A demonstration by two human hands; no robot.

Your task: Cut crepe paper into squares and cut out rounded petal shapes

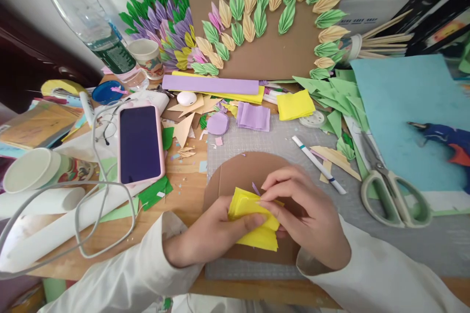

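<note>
A clear bottle (93, 24) leans at the far left of the worktop (183, 195), well beyond the phone (140, 144); its contents cannot be told. Just right of the bottle stands a paper cup (148, 57), its inside hidden. Another paper cup (40, 170) lies on its side left of the phone, showing a bare white inside. Right of the phone, on a brown cardboard disc (238, 171), both hands work a stack of yellow paper (255, 217). The paper is bright yellow, several thin square sheets layered, edges slightly fanned and creased. The left hand (209, 232) pinches the stack from below with its thumb on top; the right hand (297, 210) pinches its upper edge with fingertips pressed together.
</note>
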